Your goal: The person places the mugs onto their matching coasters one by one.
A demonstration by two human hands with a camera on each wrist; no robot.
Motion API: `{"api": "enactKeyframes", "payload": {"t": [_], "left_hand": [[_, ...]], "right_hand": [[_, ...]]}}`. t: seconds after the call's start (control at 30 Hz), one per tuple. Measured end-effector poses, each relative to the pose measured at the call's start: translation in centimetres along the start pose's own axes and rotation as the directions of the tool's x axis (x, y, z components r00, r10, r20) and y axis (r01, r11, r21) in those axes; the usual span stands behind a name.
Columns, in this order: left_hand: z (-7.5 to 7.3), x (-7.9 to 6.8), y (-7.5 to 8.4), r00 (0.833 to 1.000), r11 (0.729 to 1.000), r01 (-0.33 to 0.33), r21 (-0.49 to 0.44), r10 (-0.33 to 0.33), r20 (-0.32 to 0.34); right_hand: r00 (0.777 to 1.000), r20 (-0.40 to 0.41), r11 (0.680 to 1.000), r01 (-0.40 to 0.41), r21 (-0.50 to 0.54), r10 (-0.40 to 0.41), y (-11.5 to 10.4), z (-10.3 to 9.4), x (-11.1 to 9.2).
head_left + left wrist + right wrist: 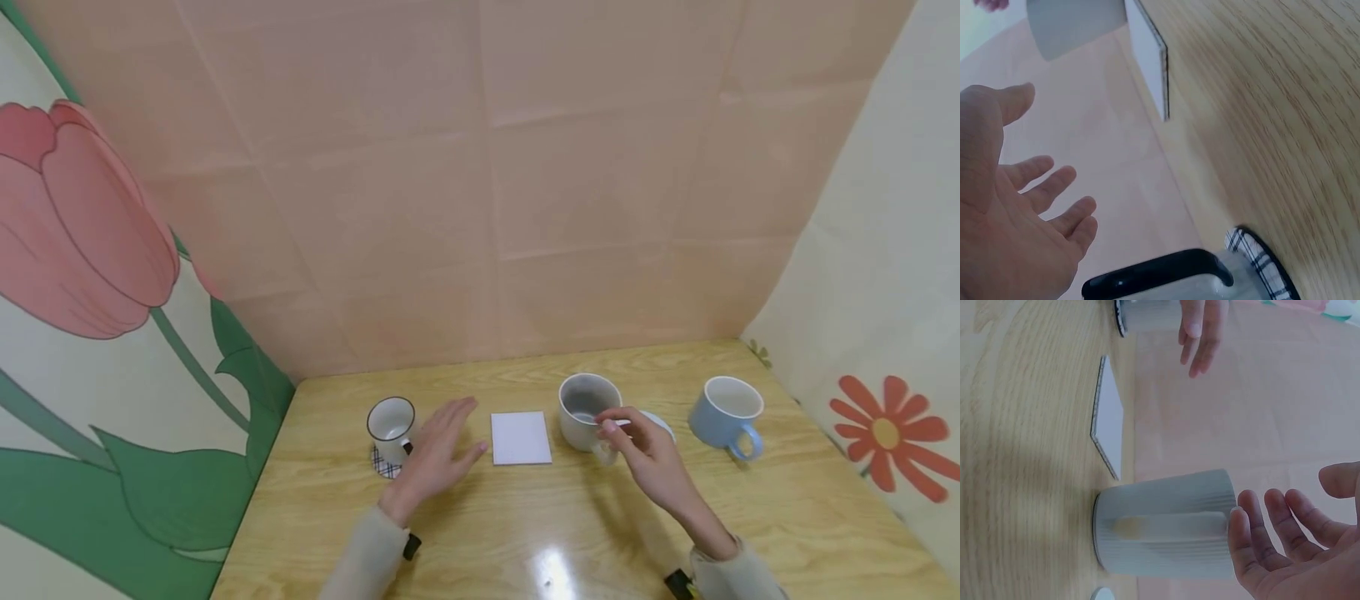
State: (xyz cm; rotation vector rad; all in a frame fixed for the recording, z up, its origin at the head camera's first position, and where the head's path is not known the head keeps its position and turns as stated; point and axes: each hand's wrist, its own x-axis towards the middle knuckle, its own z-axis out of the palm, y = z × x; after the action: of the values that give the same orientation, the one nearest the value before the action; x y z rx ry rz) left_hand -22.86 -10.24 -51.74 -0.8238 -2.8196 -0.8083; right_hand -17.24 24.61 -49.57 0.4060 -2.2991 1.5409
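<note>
My left hand [438,457] is held over the table with fingers extended and nothing in them. Just left of it a white mug with a black rim [388,450] stands on a plaid round coaster [381,463]; its black handle [1154,274] shows below my palm in the left wrist view. My right hand [654,467] hovers beside a pale ribbed mug [1166,550], loosely bent fingertips right at its rim, thumb well apart from the fingers. That mug's handle [1172,526] points toward me. Between the two hands a square white coaster [521,437] lies flat.
Partly hidden behind my right hand lies a round white coaster [660,422]. A light blue mug [712,421] stands farther right, handle turned to the front right. A pink cloth backdrop [480,250] rises behind the wooden table [480,542], with flower-printed cloths at both sides.
</note>
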Motion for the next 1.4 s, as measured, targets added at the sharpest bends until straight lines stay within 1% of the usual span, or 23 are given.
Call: {"api": "enactKeyframes", "payload": {"t": [0.1, 0.17, 0.33, 0.4, 0.5, 0.63, 0.83, 1.07, 1.2, 1.4], "left_hand": [[0.4, 0.3, 0.1, 1.0, 1.0, -0.009, -0.007, 0.009, -0.005], [0.7, 0.5, 0.1, 1.0, 1.0, -0.003, -0.02, 0.003, 0.002], [1.7, 1.0, 0.4, 0.999, 0.996, 0.036, -0.086, -0.033, 0.031], [2.1, 1.2, 0.5, 0.998, 0.995, 0.045, -0.092, -0.041, 0.04], [2.7, 1.5, 0.6, 0.998, 0.996, 0.047, -0.071, -0.043, 0.052], [3.5, 1.9, 0.3, 0.997, 0.998, 0.047, -0.039, -0.044, 0.065], [4.3, 2.1, -0.2, 0.994, 0.998, 0.061, -0.032, -0.057, 0.093], [5.3, 2.1, -0.7, 0.985, 0.997, 0.083, -0.002, -0.082, 0.153], [5.6, 2.3, -0.8, 0.981, 0.997, 0.069, 0.023, -0.072, 0.178], [5.7, 2.4, -0.8, 0.971, 0.996, 0.05, 0.075, -0.066, 0.231]], "right_hand": [[1.0, -0.001, 1.0, 0.011, 0.014, -0.011, 0.2, -0.2, -0.1], [1.0, -0.001, 1.0, 0.014, 0.027, -0.014, 0.3, -0.4, -0.2], [1.0, 0.001, 0.999, 0.004, 0.045, -0.004, 0.7, -0.7, -0.5], [1.0, -0.001, 0.999, -0.007, 0.041, 0.007, 0.9, -0.8, -0.6], [1.0, -0.005, 0.999, -0.024, 0.042, 0.024, 1.0, -0.9, -0.8], [0.999, -0.024, 0.999, -0.041, 0.03, 0.042, 1.3, -1.1, -1.1], [0.996, -0.047, 0.997, -0.079, 0.008, 0.08, 1.7, -1.3, -1.3], [0.993, -0.06, 0.994, -0.105, -0.007, 0.105, 2.2, -1.2, -1.7], [0.991, -0.06, 0.993, -0.116, -0.008, 0.116, 2.5, -1.0, -2.1], [0.991, -0.067, 0.993, -0.118, -0.013, 0.117, 2.7, -0.9, -2.4]]}}
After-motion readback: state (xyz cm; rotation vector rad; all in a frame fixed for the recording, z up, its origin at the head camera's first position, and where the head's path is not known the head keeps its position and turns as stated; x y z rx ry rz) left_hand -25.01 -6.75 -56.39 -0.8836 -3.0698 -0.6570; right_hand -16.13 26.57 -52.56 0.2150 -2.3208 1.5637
